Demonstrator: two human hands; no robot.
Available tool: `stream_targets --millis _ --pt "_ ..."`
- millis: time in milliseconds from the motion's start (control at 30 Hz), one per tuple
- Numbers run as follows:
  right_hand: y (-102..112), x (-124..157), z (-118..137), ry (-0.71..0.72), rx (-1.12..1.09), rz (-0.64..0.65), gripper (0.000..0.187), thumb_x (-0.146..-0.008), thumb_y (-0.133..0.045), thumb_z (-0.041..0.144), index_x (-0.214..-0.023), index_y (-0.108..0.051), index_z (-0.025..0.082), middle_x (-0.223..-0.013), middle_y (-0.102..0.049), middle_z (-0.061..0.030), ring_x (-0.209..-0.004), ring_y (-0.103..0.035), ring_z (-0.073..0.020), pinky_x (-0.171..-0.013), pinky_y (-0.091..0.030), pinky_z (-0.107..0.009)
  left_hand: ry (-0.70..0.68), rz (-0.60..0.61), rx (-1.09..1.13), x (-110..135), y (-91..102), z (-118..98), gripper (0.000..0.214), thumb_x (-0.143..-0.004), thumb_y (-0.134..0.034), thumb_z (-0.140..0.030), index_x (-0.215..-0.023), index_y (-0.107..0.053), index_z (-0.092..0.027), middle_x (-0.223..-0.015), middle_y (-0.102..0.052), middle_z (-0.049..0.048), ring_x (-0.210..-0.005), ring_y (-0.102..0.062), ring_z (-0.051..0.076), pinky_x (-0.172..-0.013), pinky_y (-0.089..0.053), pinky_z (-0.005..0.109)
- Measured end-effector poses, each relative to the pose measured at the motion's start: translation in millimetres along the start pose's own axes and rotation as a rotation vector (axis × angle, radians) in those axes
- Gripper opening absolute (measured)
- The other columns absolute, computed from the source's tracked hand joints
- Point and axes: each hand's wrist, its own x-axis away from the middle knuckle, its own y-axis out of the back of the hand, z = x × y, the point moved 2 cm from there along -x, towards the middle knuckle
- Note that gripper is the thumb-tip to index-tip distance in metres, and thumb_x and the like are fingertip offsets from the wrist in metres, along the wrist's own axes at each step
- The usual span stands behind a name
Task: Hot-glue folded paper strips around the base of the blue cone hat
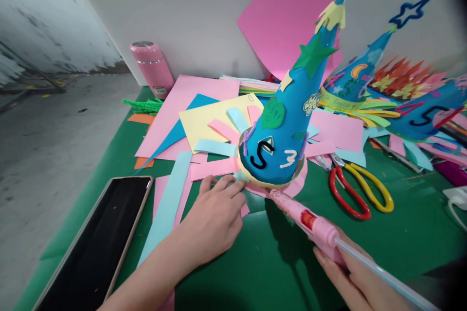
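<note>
A blue paper cone hat (pixel 288 107) stands upright, with a yellow pipe-cleaner shape on its tip, a green star and a black S. Pink and light blue paper strips spread outward from its base. My left hand (pixel 219 211) is at the base's front left, fingers bent and closed on a short light blue paper strip (pixel 241 176); its thumb is hidden. In my right hand (pixel 346 267) is a pink hot glue gun (pixel 310 221), a clear glue stick in its back. The gun's nozzle is at the front rim of the hat's base; I cannot tell whether glue is flowing.
Red and yellow scissors (pixel 350 189) lie right of the hat. A phone (pixel 98 248) lies at the left and a pink bottle (pixel 153 68) stands behind. More decorated hats (pixel 365 70) stand back right. Loose paper sheets (pixel 219 116) cover the green table (pixel 233 267) behind my left hand.
</note>
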Motion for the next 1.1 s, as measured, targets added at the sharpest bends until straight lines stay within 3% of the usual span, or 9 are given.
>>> stream_targets --millis 767,1100 --pt "-9.3 -27.1 30.1 -0.033 -0.093 -0.039 0.037 -0.082 -0.040 0.029 -0.115 -0.053 0.019 -0.103 -0.065 -0.0094 -0.089 -0.063 -0.0233 -0.072 -0.054 -0.032 -0.009 0.008 -0.019 -0.5 0.7 0.1 0.023 -0.079 -0.036 -0.014 -0.086 -0.058 -0.019 -0.116 -0.056 0.0077 -0.107 -0.044 0.029 -0.085 -0.032 0.051" --pt "-10.1 -8.0 10.2 -0.013 -0.079 -0.021 0.037 -0.083 -0.042 0.027 -0.118 -0.050 0.018 -0.107 -0.063 -0.0085 -0.093 -0.062 -0.0212 -0.077 -0.052 -0.027 0.010 0.025 -0.021 -0.6 0.8 -1.3 0.026 -0.080 -0.034 -0.014 -0.092 -0.057 -0.019 -0.118 -0.055 0.0085 -0.110 -0.043 0.029 -0.086 -0.031 0.052"
